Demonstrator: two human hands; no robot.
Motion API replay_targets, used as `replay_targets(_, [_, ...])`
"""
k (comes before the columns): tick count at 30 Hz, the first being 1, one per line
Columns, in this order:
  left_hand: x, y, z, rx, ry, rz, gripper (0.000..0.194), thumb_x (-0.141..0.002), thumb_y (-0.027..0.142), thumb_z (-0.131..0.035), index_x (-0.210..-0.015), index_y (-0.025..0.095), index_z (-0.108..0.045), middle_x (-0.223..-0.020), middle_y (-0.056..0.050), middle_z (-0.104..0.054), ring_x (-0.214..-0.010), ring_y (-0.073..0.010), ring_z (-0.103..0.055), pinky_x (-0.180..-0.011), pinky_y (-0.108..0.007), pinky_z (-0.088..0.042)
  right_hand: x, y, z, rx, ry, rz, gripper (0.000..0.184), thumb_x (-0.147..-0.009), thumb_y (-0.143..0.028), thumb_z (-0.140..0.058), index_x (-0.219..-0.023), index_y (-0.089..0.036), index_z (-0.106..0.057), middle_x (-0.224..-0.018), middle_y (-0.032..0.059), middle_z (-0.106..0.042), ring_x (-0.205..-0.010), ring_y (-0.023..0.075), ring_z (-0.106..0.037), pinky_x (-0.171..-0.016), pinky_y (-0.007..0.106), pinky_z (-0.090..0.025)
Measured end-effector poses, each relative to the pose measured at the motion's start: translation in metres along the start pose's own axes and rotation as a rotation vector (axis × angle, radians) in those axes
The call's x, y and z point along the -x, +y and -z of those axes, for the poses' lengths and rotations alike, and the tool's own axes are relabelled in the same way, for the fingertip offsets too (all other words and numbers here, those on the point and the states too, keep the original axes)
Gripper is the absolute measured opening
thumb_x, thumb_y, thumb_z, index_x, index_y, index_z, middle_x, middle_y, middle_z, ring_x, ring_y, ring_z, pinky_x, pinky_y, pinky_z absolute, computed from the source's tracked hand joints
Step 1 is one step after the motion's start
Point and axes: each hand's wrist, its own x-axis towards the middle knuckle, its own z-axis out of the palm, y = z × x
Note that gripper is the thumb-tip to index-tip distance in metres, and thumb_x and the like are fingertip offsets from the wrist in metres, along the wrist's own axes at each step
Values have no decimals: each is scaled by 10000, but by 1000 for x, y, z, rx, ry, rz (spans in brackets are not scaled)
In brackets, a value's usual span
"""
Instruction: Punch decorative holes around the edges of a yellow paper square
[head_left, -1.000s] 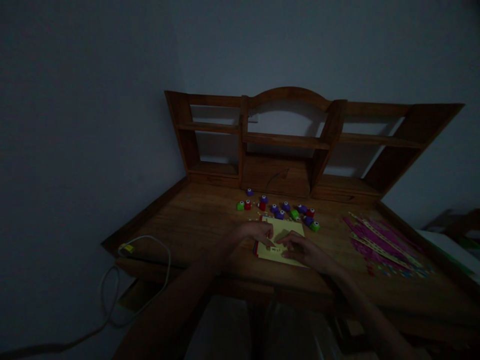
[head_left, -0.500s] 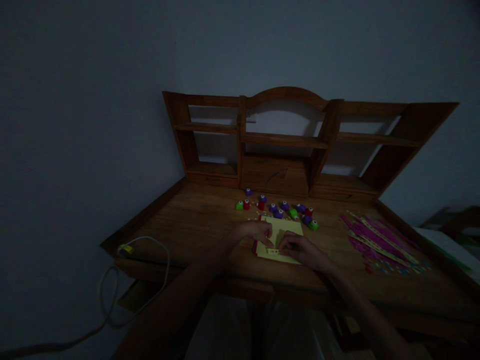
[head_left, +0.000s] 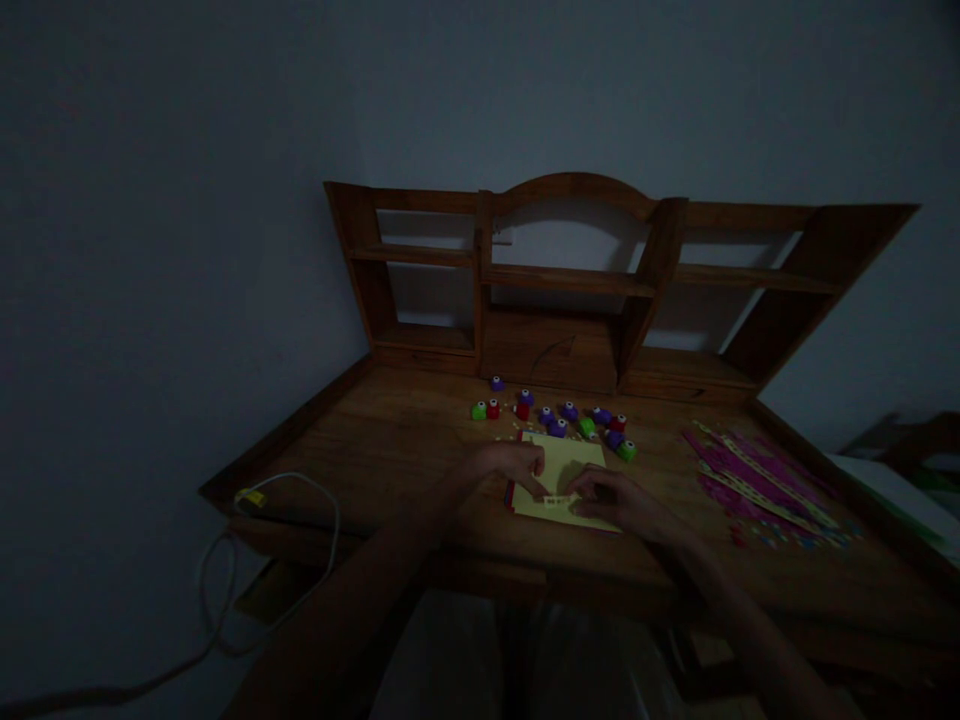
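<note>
The left hand (head_left: 520, 464) pointed at a small strip (head_left: 556, 501) on yellow paper (head_left: 562, 456). The right hand (head_left: 613, 494) curled beside it. I couldn't tell if either held it.

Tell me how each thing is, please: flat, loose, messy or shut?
Left hand: at the strip's left end; whether it presses is unclear
Right hand: bent, at the strip's right end; grip unclear
Pale strip with dark holes: lying on the yellow paper
Yellow paper: flat, partly covered
Eyed toys: loose, scattered
Magenta strips: messy, piled
White cable: slack, curved
Central hutch panel: looks shut
</note>
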Motion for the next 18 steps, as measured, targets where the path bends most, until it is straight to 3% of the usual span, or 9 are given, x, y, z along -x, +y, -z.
replay_targets(4, [-4,5,-2,-120,57,42,519,-642,522,-716,-986,172,-549,-913,-19,-592,-725,-165,-530,-548,-244,-383,-5,6,-1,41,8,3,267,-822,-446,-651,-965,-222,-675,-801,5,-520,-731,157,-501,-642,265,-420])
replay_targets(11, [-1,8,2,-156,24,65,548,-632,539,-719,-1001,170,-549,-916,-10,-589,-730,-163,-533,-569,-242,-405,-15,7,-7,49,-22,52,254,-841,-437,-626,-906,-197,-676,-866,32,-589,-778,171,-538,-683,273,-437])
replay_targets(18, [-6,5,2,-156,12,61,573,-612,543,-742,-1000,165,-555,-933,-27,-603,-735,-172,-543,-573,-248,-402,-14,7,-5,12,-52,1,263,-811,-452,-657,-848,-198,-715,-811,29,-601,-741,168,-554,-652,272,-437])
